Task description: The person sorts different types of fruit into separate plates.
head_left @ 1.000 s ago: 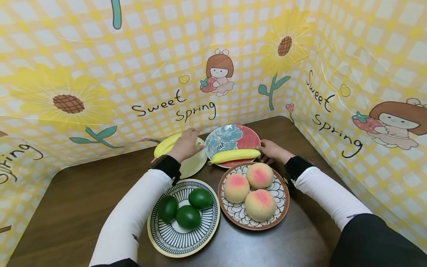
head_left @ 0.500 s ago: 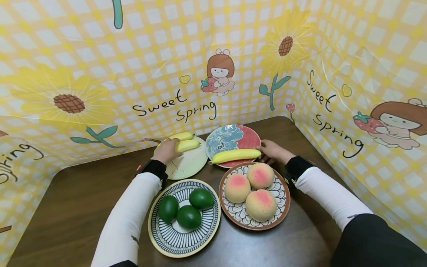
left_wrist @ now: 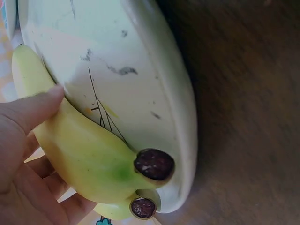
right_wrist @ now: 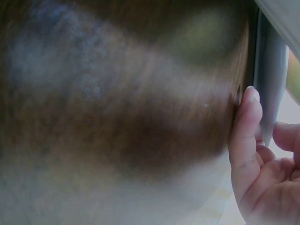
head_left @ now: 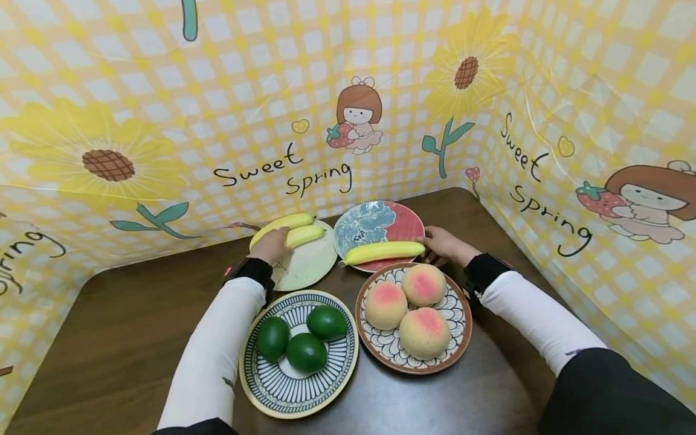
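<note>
My left hand (head_left: 272,244) grips the nearer banana (head_left: 306,235) at the left of a pale plate (head_left: 311,267). In the left wrist view the thumb lies over this banana (left_wrist: 89,150) and the fingers curl along its other side. A second banana (head_left: 293,220) lies just behind it, partly hidden by the hand. On the right, my right hand (head_left: 446,246) pinches the rim of a red and blue flowered plate (head_left: 405,222). One banana (head_left: 386,251) lies across that plate. The right wrist view has the plate's edge (right_wrist: 273,70) between thumb and fingers.
Closer to me, a striped plate (head_left: 261,396) bears three dark green avocado-like fruits (head_left: 307,353). Beside it stands a brown-rimmed plate (head_left: 462,344) with three peaches (head_left: 424,333). A yellow checked cloth (head_left: 244,78) hangs behind the brown table (head_left: 130,338).
My left hand has moved left across the pale plate, uncovering the stem ends of the two bananas, and now grips the nearer one. My right hand has stayed at the flowered plate's rim.
</note>
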`<state>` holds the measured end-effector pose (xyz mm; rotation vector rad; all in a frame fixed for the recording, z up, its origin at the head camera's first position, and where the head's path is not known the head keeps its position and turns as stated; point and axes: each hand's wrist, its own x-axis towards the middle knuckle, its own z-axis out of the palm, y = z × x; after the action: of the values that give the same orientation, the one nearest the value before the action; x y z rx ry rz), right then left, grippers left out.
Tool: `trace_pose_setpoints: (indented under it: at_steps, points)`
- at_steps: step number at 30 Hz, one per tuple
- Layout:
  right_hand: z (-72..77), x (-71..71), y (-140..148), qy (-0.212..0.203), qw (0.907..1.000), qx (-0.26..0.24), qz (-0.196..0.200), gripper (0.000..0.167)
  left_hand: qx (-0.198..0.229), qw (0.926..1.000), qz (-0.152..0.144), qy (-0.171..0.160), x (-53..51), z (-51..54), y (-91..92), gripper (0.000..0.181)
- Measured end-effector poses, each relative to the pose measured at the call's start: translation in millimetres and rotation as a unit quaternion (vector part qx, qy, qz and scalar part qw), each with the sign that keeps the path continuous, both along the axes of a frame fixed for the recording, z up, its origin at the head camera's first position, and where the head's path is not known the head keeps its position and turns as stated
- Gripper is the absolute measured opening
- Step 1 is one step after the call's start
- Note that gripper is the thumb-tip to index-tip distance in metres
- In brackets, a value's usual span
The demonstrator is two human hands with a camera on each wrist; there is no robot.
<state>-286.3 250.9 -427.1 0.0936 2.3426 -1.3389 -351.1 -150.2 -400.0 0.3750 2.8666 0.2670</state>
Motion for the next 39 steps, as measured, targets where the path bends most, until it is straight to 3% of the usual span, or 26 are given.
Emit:
trace_pose_setpoints:
  at_steps: [11, 24, 33, 39]
  points:
    - [0.5, 0.8, 1, -0.003, 1.0, -0.005, 0.0, 0.051, 0.044, 0.999, -0.007, -0.006, -0.3, -0.5, -0.5, 0.063]
    - [-3.0, -2.7, 2, -0.008, 1.0, -0.002, -0.001, 0.052, 0.053, 0.9983, -0.022, -0.005, -1.1, 1.3, 3.0, 0.064]
    - [-0.7, -0.6, 1, -0.003, 0.9999, -0.01, -0.001, 0.053, 0.071, 0.9966, -0.038, 0.018, 1.6, 11.7, 7.9, 0.063]
    - [-0.1, 0.7, 1, -0.002, 0.9999, -0.011, 0.003, 0.052, 0.108, 0.9922, -0.048, 0.039, 3.3, 27.0, 25.4, 0.057]
